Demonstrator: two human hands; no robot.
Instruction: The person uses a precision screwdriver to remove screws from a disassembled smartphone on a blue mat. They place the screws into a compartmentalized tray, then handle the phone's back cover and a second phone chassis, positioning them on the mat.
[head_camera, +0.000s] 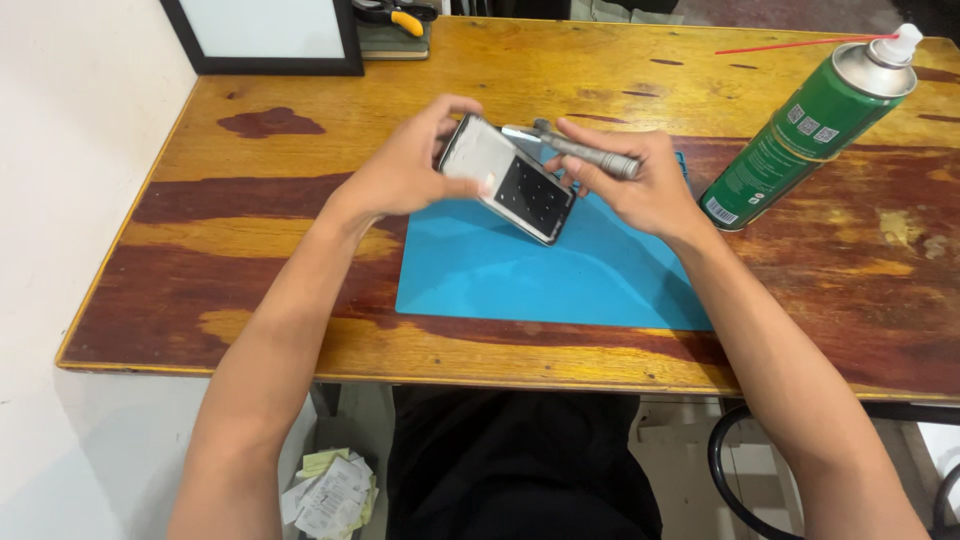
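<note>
Head view: left hand (405, 170) grips an opened phone (508, 180) tilted above the blue mat (520, 275); right hand (640, 185) clasps a grey screwdriver (585, 152), also touching the phone's right end.

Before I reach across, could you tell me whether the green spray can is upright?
Upright, slightly leaning in view: the green spray can stands on its base, nozzle up.

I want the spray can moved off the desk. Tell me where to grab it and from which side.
Grip the spray can around the middle of its green body, coming from the right. It lies tilted, its capped top and thin red straw pointing up and away, so keep clear of that end.
</note>
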